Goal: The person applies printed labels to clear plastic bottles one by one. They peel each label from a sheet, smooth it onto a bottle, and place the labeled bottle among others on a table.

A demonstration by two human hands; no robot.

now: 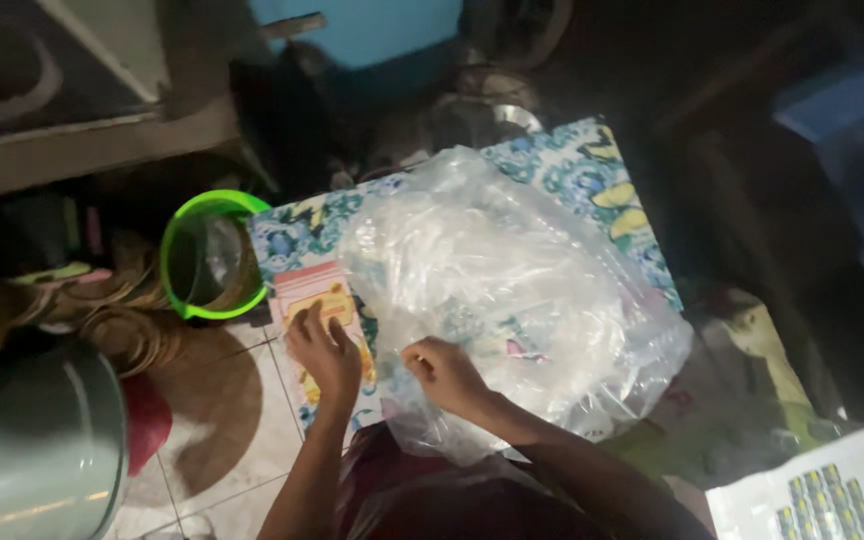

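Observation:
A large clear plastic bag, crumpled and bulky, lies on a board with a blue and yellow floral pattern. My right hand rests at the bag's near left edge, fingers curled on the plastic. My left hand lies flat on a stack of pink and yellow printed packets at the board's left edge, fingers spread over them. My forearms come up from the bottom of the view.
A green-rimmed plastic pitcher stands left of the board on the tiled floor. A large metal pot fills the bottom left. A white printed sheet lies at the bottom right. Dark clutter surrounds the far side.

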